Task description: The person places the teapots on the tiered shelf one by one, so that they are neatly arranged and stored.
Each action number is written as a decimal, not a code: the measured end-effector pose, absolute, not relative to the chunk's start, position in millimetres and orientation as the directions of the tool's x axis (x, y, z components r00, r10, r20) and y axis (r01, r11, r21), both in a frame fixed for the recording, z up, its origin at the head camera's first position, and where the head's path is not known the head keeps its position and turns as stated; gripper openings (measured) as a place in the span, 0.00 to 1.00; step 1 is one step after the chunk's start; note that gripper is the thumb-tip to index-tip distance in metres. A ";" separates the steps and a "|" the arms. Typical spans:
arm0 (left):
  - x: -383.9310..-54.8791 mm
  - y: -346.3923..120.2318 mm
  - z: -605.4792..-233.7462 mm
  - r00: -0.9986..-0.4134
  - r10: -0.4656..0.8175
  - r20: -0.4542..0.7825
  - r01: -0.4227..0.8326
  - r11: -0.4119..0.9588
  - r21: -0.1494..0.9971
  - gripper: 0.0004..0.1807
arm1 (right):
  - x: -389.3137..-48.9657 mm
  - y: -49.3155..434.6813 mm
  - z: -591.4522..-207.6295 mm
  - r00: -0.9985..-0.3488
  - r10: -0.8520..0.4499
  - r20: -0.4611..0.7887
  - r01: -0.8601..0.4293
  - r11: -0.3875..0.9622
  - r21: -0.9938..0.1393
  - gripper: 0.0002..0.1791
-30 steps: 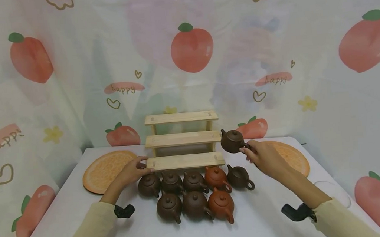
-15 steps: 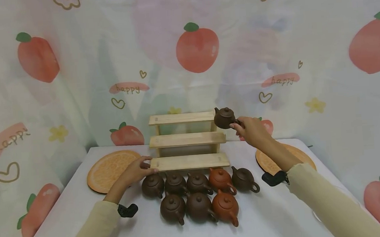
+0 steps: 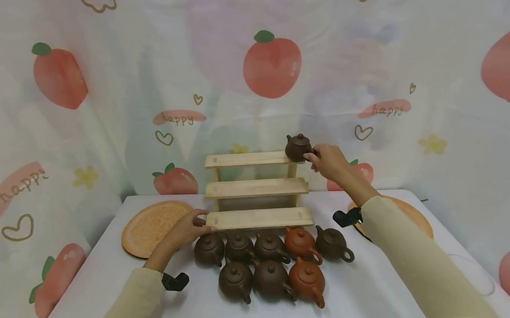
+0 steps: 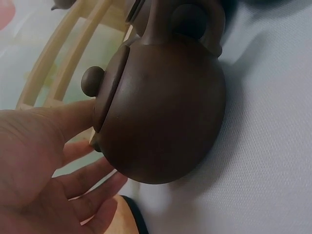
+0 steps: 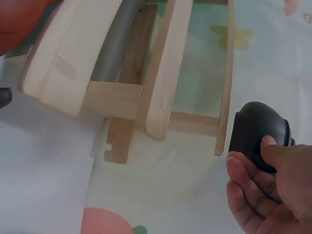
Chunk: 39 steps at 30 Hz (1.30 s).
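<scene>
In the head view my right hand (image 3: 330, 162) pinches a small dark brown teapot (image 3: 297, 148) by its handle, at the right end of the top shelf of a three-step wooden rack (image 3: 260, 219). The right wrist view shows that teapot's dark base (image 5: 253, 129) right at the edge of the top board, with thumb and fingers on its near side. My left hand (image 3: 187, 229) holds the left end of the lowest shelf between thumb and fingers. In the left wrist view a brown teapot (image 4: 165, 107) partly hides that grip.
Dark brown teapots (image 3: 271, 280) and two reddish ones, such as the front orange teapot (image 3: 307, 277), stand in two rows before the rack. Round orange-slice mats lie either side, the left mat (image 3: 152, 227) and the right mat (image 3: 409, 214). A fruit-print cloth hangs behind the white table.
My right hand has lifted the teapot from beside the middle shelf up and leftward to the top shelf's right end. My left hand stays at the lowest shelf. The view has shifted slightly.
</scene>
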State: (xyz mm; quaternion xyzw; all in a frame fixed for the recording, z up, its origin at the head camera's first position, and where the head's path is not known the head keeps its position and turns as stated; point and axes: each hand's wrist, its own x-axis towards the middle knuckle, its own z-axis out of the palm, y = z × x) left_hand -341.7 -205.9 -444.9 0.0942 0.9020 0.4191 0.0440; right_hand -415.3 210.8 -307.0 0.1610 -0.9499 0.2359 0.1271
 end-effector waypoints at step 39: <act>-342.0 -203.1 -443.1 -0.980 0.196 -0.021 0.113 0.647 0.754 0.37 | -426.2 189.3 -306.4 -0.937 -0.253 0.240 -0.335 0.842 -0.422 0.17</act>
